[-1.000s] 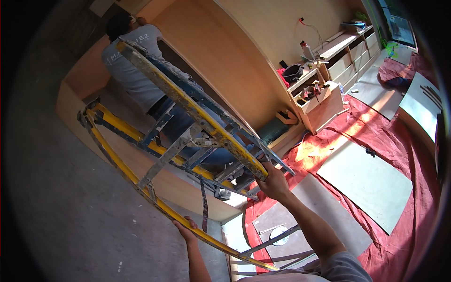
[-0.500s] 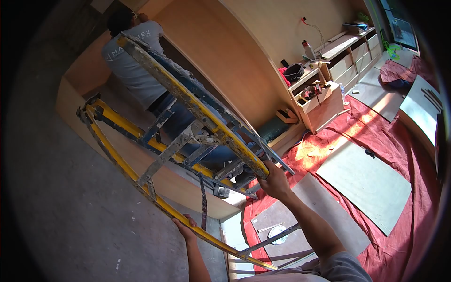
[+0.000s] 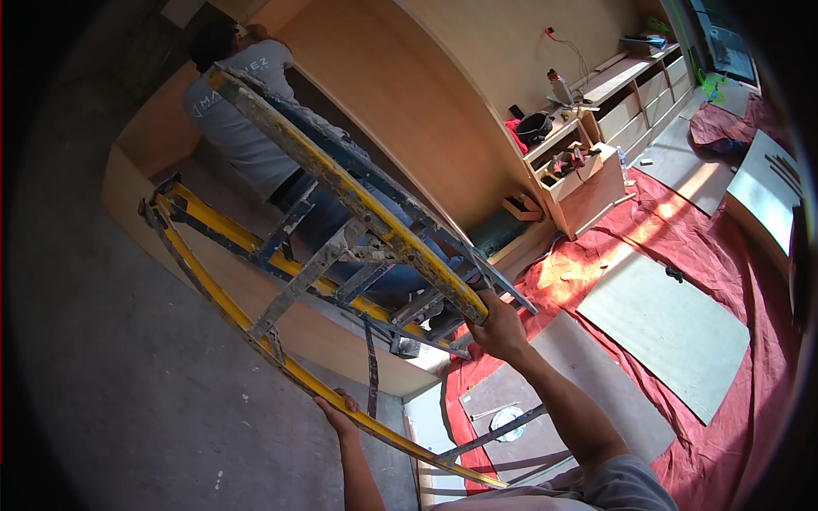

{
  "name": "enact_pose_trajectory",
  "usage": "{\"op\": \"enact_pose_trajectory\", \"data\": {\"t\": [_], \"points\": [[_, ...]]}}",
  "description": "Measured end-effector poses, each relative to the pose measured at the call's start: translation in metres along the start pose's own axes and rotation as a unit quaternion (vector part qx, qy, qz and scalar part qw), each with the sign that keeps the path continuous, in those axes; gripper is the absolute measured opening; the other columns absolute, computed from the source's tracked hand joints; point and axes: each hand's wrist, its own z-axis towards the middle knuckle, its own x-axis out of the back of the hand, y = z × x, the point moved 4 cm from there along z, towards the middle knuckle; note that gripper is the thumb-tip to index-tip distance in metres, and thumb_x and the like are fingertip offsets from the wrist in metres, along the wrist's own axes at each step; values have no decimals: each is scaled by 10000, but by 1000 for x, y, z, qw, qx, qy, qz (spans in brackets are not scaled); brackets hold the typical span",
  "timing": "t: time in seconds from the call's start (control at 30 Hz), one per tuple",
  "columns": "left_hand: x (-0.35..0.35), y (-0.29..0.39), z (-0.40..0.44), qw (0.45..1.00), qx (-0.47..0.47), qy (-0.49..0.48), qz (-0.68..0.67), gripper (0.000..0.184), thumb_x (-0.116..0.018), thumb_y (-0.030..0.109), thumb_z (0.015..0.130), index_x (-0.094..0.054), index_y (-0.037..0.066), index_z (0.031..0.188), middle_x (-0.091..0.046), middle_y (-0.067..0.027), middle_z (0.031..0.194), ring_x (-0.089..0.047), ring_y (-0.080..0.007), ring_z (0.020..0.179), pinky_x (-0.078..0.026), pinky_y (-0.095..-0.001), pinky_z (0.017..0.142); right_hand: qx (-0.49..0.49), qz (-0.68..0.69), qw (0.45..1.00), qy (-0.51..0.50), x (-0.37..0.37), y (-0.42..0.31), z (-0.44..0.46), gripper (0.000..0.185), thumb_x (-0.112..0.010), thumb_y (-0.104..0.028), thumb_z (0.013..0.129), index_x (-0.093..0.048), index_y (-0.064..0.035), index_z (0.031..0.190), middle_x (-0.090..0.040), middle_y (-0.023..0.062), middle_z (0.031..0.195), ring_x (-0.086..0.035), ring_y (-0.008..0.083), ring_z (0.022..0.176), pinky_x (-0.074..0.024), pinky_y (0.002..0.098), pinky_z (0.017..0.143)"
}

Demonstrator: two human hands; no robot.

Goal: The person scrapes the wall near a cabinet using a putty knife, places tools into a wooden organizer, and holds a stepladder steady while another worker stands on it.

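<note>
We've got a tall tan wooden panel [image 3: 392, 102] beyond the paint-splashed yellow and dark-blue stepladder [image 3: 375, 221], which is directly in front of us, between our arms. Wrinkled red cloth sheet [image 3: 763, 298] spreads on the floor to the ladder's right. Co-worker in a light grey lettered shirt [image 3: 230, 140] and blue jeans is on the far side of the ladder, back to us, arm raised; can't tell if their feet are on it. Pale rectangular board [image 3: 665, 328] lies on the cloth, right of the ladder. Open wooden drawer [image 3: 579, 189] with tools sits behind it, to the right. Our right hand [image 3: 498, 330] is clenched round the ladder's upper yellow rail end; our left hand [image 3: 341, 413] grips its lower yellow rail.
</note>
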Motion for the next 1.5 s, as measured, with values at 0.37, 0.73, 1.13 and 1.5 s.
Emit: {"op": "enact_pose_trajectory", "data": {"t": [0.37, 0.73, 1.13, 1.5], "points": [[1, 0, 1, 1000, -4, -3, 9, 752, -222, 785, 838, -501, 87, 828, -385, 5, 524, -352, -120, 454, -330, -251, 491, 9, -1, 1000, 4, 0, -1, 0, 323, -678, -180, 798, -569, -29, 1062, -655, 198, 895, -653, 356, 827, -510, 398, 701], [4, -2, 3, 1000, 6, 15, 4, 758, -215, 793, 832, -505, 93, 803, -380, -3, 506, -339, -124, 445, -331, -253, 484, 10, 1, 1000, 7, 0, -3, 0, 310, -687, -171, 794, -557, -18, 1030, -651, 209, 868, -654, 362, 805, -508, 396, 678], [4, -2, 2, 1000, 0, -5, 2, 750, -216, 777, 846, -500, 83, 829, -382, 2, 524, -349, -121, 455, -335, -257, 498, 10, -6, 1000, 10, 0, -1, 0, 321, -685, -186, 796, -564, -21, 1043, -658, 200, 878, -657, 359, 807, -512, 402, 687], [2, -1, 2, 1000, -3, 6, 5, 765, -224, 799, 826, -513, 90, 811, -388, -1, 510, -346, -121, 445, -330, -253, 481, 15, -7, 1000, 9, 1, -2, 0, 325, -686, -190, 795, -569, -21, 1046, -659, 200, 883, -659, 355, 807, -514, 400, 693]]}}
